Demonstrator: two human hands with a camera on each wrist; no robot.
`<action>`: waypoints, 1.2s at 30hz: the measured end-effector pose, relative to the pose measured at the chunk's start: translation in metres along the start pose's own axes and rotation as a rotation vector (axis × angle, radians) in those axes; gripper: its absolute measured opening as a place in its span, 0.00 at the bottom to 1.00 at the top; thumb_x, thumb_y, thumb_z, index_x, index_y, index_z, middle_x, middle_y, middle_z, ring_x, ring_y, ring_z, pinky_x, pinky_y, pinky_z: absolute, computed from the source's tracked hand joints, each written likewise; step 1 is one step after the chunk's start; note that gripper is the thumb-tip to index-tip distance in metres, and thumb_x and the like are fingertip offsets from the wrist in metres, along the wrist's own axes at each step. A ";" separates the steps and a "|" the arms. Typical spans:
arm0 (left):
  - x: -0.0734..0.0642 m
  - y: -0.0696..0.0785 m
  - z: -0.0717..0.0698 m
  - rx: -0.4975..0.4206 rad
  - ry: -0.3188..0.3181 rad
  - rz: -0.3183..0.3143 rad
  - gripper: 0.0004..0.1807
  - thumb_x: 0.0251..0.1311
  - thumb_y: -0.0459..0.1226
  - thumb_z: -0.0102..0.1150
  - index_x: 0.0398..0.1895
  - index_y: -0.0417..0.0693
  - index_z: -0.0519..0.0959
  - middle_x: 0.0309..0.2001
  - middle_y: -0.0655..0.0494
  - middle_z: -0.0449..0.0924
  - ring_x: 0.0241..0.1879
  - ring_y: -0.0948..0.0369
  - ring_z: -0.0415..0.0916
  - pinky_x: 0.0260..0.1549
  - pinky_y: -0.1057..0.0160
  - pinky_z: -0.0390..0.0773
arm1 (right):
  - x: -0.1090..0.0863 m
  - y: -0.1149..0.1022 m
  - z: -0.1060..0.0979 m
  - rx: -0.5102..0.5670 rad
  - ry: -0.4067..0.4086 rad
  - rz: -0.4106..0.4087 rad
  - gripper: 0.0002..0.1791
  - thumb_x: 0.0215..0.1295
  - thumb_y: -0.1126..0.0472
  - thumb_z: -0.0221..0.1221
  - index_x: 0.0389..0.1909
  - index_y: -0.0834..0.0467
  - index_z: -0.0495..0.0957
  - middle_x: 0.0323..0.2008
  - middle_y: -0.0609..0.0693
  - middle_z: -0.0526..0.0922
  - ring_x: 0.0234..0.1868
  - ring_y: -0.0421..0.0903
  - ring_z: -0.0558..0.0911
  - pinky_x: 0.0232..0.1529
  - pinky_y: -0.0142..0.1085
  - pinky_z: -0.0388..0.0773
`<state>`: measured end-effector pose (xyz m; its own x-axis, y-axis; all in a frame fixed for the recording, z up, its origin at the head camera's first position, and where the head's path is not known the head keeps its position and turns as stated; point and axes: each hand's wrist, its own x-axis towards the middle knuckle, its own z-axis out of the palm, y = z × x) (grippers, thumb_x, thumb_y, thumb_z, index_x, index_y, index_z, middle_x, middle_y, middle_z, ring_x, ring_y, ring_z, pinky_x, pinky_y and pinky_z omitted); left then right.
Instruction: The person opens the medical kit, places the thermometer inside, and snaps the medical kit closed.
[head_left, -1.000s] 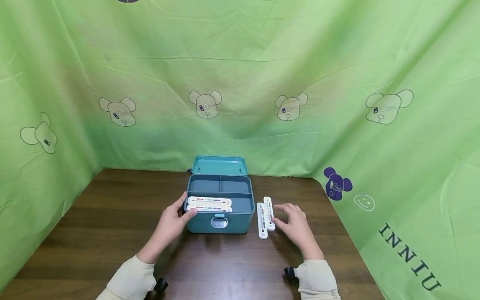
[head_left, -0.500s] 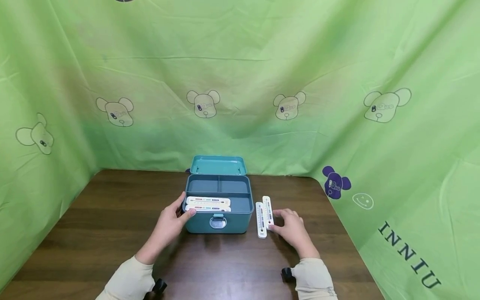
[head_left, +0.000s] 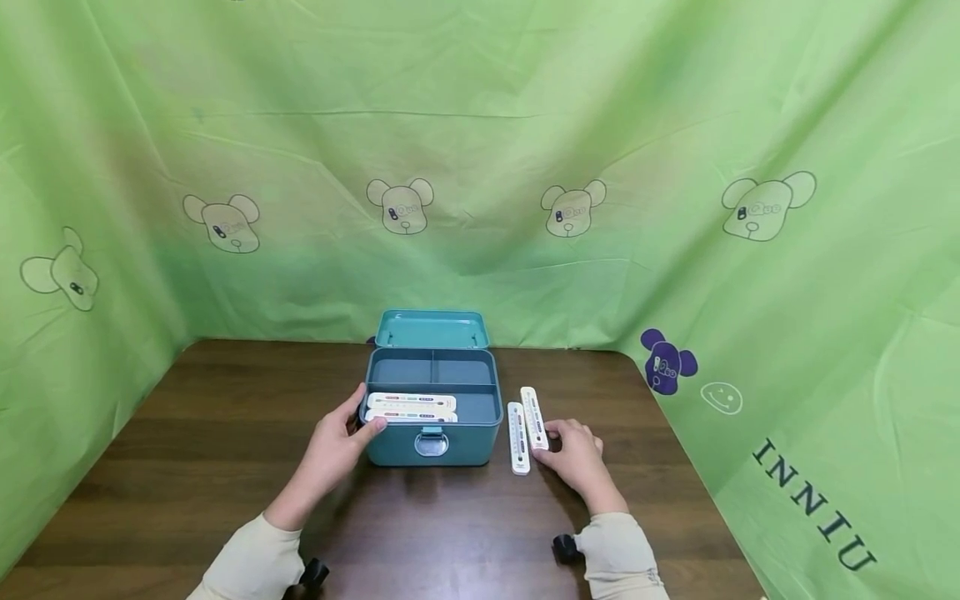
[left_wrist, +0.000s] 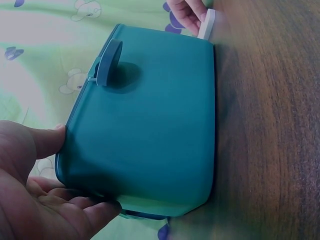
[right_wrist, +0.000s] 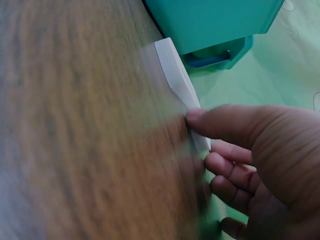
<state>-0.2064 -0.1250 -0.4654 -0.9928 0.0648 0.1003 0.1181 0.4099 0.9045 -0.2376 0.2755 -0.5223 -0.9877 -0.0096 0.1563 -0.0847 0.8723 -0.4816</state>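
White strip (head_left: pixel 531 415), rightmost of a loose pair, is pictured R of the blue-green box (head_left: pixel 468 446), its near end clamped btw thumb & fingers of your R hand (head_left: pixel 576 456); can't tell if it's clear of the tabletop (head_left: pixel 225 442).

L to R: your pale L sleeve (head_left: pixel 251 557) enters from near L, w/ a black wrist mount (head_left: pixel 314 572) at the cuff. Your L hand (head_left: pixel 330 444) is clamped on the box's near L corner, thumb at the near rim, fingers along the L side. The box stands upright on dark wood, lid (head_left: pixel 432 330) tipped back on the far side, metal clasp (head_left: pixel 431 445) on the near wall. Inside, two far compts. sit side by side; toward the L of the wide near compt., two stored strips (head_left: pixel 411 402) lie L to R, one nearer than the other.

Just R of the box, the inner strip (head_left: pixel 518 437) lies on the wood, running near to far, printed face up. Beside it is the clamped one, far end angled L. Your R sleeve (head_left: pixel 621 554) is at near R, also w/ a black mount (head_left: pixel 566 548). Beyond: green cloth (head_left: pixel 480 83) printed w/ bear heads, plus "INNIU" lettering (head_left: pixel 813 504) at R.
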 end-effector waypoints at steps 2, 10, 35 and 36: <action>0.000 0.001 0.000 -0.003 -0.003 -0.001 0.42 0.71 0.43 0.62 0.81 0.41 0.53 0.79 0.41 0.56 0.76 0.46 0.60 0.68 0.50 0.68 | 0.000 -0.002 -0.001 0.000 0.011 0.025 0.28 0.54 0.54 0.74 0.55 0.62 0.82 0.48 0.56 0.83 0.53 0.59 0.77 0.52 0.57 0.64; 0.000 0.003 -0.001 -0.010 0.002 -0.009 0.42 0.71 0.42 0.62 0.81 0.40 0.54 0.79 0.40 0.57 0.76 0.47 0.60 0.68 0.50 0.68 | -0.002 -0.011 0.001 -0.050 0.064 0.125 0.29 0.51 0.44 0.76 0.45 0.62 0.83 0.43 0.58 0.83 0.49 0.61 0.77 0.49 0.58 0.65; 0.000 0.003 -0.001 -0.021 -0.008 -0.020 0.43 0.71 0.44 0.63 0.81 0.42 0.54 0.79 0.42 0.56 0.76 0.47 0.59 0.68 0.49 0.67 | 0.000 0.013 -0.017 0.098 0.226 0.258 0.17 0.54 0.55 0.67 0.42 0.60 0.85 0.39 0.57 0.86 0.48 0.61 0.80 0.48 0.59 0.61; 0.000 0.003 -0.001 -0.022 -0.008 -0.021 0.43 0.71 0.44 0.63 0.81 0.42 0.54 0.79 0.42 0.56 0.76 0.47 0.59 0.68 0.49 0.67 | 0.001 0.015 -0.018 0.106 0.238 0.244 0.17 0.55 0.55 0.67 0.43 0.60 0.85 0.39 0.57 0.85 0.48 0.61 0.79 0.48 0.59 0.62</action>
<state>-0.2059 -0.1248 -0.4619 -0.9949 0.0636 0.0777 0.0965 0.3916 0.9151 -0.2376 0.2970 -0.5138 -0.9232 0.3178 0.2160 0.1246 0.7793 -0.6141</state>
